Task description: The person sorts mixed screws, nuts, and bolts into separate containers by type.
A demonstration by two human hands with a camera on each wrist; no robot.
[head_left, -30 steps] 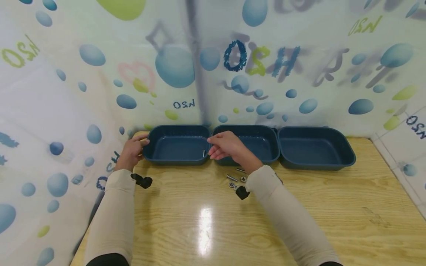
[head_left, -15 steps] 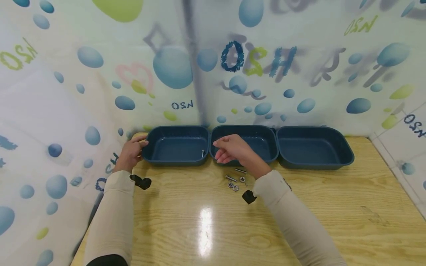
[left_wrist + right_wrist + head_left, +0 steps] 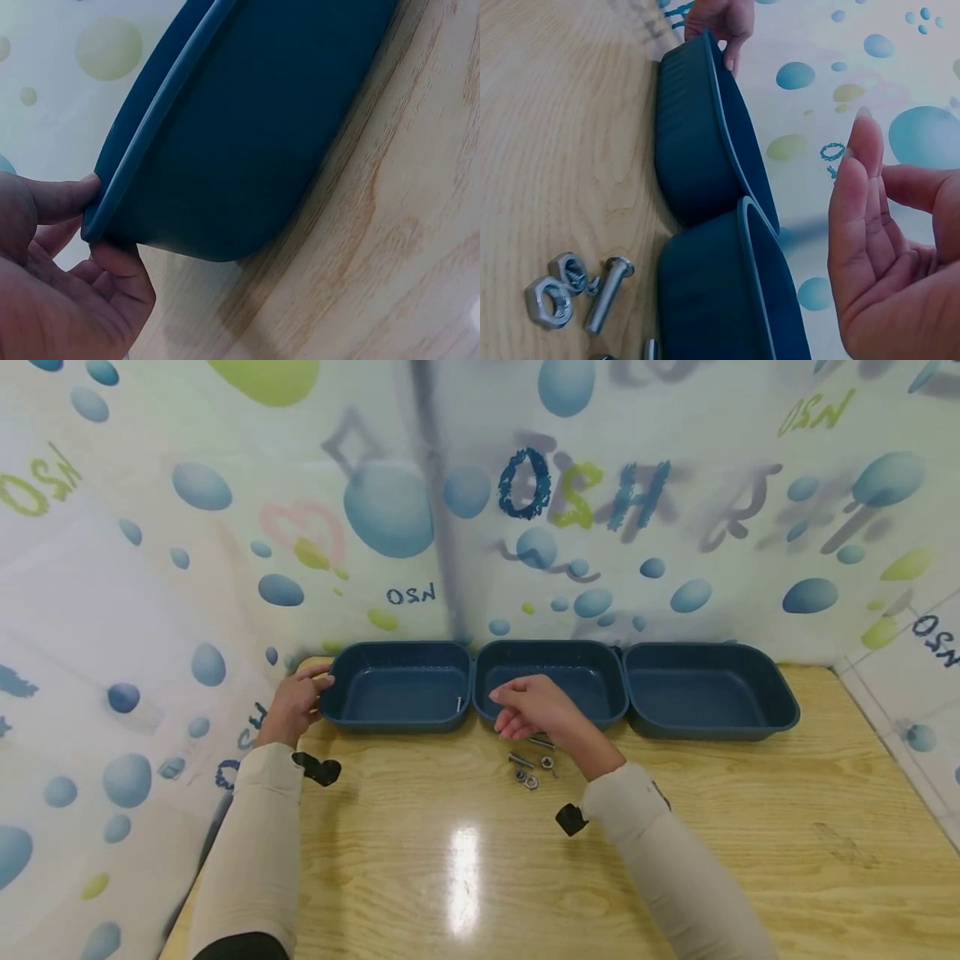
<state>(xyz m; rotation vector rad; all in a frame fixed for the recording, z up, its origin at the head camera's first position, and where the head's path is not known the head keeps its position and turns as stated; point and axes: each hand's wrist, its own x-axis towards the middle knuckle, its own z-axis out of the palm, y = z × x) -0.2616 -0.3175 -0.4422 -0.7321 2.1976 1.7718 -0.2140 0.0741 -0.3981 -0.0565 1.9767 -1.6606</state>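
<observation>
My left hand (image 3: 296,703) pinches the left end of the rim of the left dark blue bin (image 3: 397,728); in the left wrist view thumb and fingers lie on either side of that rim (image 3: 154,112). A small screw (image 3: 459,703) lies in this bin near its right end. My right hand (image 3: 536,706) hovers over the front of the middle bin (image 3: 617,693), fingers loosely bent, with nothing seen in it. Below it on the table lie a bolt (image 3: 522,761), another bolt (image 3: 542,743) partly under the hand, and several hex nuts (image 3: 532,782).
A third blue bin (image 3: 712,732) stands at the right end of the row, against the patterned backdrop (image 3: 480,577). In the right wrist view a tiny screw (image 3: 593,286) lies between a nut (image 3: 572,271) and a bolt (image 3: 607,296). Wooden tabletop (image 3: 405,843) stretches in front.
My right hand has moved right and toward me, from the gap between the left and middle bins to the middle bin's front edge. The left hand stays on the rim.
</observation>
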